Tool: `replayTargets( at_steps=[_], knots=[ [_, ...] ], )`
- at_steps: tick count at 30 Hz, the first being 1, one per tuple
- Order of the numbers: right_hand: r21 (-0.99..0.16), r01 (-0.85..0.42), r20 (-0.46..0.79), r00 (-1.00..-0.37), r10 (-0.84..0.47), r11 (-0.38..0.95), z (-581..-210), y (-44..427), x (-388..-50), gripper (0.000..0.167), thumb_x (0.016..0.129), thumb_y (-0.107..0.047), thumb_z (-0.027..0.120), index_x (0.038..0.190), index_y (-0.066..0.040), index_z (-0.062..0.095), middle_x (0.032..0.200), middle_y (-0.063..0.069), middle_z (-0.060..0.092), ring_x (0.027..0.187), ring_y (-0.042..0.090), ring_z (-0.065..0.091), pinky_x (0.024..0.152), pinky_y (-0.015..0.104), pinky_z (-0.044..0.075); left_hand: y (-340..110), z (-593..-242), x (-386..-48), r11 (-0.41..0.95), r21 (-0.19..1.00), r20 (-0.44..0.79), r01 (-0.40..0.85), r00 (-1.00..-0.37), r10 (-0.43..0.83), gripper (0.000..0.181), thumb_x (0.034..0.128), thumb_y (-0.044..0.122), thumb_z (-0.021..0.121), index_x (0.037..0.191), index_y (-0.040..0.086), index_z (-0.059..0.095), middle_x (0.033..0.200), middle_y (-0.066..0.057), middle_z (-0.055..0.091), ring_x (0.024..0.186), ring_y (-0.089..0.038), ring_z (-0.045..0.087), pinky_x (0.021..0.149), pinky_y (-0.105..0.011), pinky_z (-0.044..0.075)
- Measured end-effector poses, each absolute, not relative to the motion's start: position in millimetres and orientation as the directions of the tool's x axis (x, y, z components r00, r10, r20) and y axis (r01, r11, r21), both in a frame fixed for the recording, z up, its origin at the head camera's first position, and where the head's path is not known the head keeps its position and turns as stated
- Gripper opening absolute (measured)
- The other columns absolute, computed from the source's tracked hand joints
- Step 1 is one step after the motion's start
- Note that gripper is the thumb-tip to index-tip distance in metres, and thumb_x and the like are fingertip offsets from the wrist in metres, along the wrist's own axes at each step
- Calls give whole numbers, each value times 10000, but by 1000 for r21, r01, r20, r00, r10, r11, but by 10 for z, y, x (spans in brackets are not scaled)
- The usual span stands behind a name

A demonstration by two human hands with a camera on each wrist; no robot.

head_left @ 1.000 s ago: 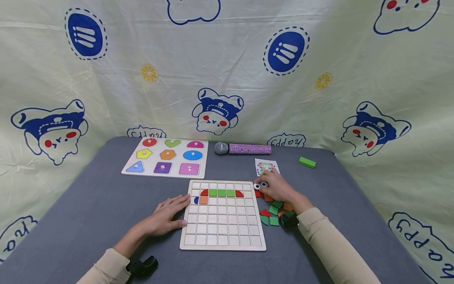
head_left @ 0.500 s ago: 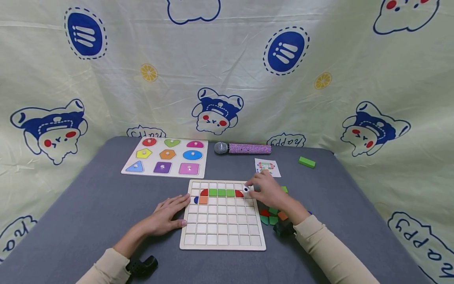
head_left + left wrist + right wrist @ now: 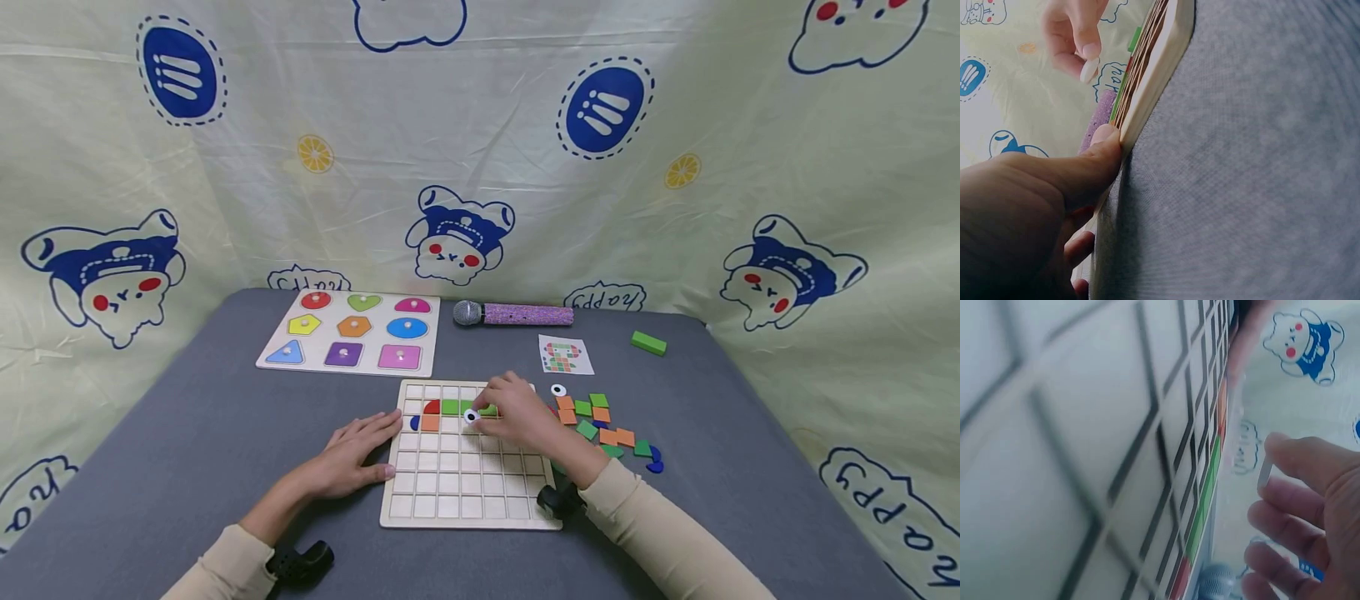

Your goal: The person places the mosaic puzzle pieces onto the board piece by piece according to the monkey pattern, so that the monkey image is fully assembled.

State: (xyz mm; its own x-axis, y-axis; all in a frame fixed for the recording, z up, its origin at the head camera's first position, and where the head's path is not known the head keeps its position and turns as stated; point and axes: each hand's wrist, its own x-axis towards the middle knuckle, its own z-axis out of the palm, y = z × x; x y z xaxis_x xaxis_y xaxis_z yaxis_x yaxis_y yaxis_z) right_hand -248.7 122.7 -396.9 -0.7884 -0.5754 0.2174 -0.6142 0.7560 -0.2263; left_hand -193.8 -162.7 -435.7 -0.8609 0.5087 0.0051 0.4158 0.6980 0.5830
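My right hand (image 3: 525, 421) pinches a round white eye piece (image 3: 471, 416) with a black pupil between thumb and forefinger. It is held just above the wooden grid board (image 3: 448, 505); the right wrist view shows the thin disc (image 3: 1265, 473) edge-on, apart from the grid. My left hand (image 3: 341, 460) lies at the board's left edge with fingers extended, its thumb (image 3: 1105, 140) touching the rim. In the upper rows sit green squares (image 3: 450, 407), a red quarter-round (image 3: 432, 407), an orange square (image 3: 430, 423) and a blue half-round (image 3: 416, 423). My right hand covers part of the row.
Right of the board lie loose pieces: another eye piece (image 3: 558, 390), orange squares (image 3: 608, 436), green squares (image 3: 587, 429) and blue pieces (image 3: 655, 467). Behind are a pattern card (image 3: 566, 356), a green block (image 3: 648, 342), a glittery microphone (image 3: 525, 314) and a shape puzzle (image 3: 318, 360).
My right hand has picked an eye piece from beside the board and carried it left over the grid. Another eye piece stays behind. The left hand has not moved.
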Motion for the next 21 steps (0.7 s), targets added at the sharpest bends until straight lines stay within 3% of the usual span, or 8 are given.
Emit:
replayTargets(
  at_steps=[21],
  knots=[
    [-113, -587, 111, -809, -577, 802, -4039, 863, -2580, 212, 791, -380, 744, 885, -190, 740, 890, -54, 633, 798, 135, 427, 736, 300, 346, -1624, -4364, -1938, 697, 579, 12, 422, -860, 511, 687, 903, 339, 611, 1466, 66, 325, 1558, -113, 276, 1426, -396, 216, 1076, -661, 131]
  ],
)
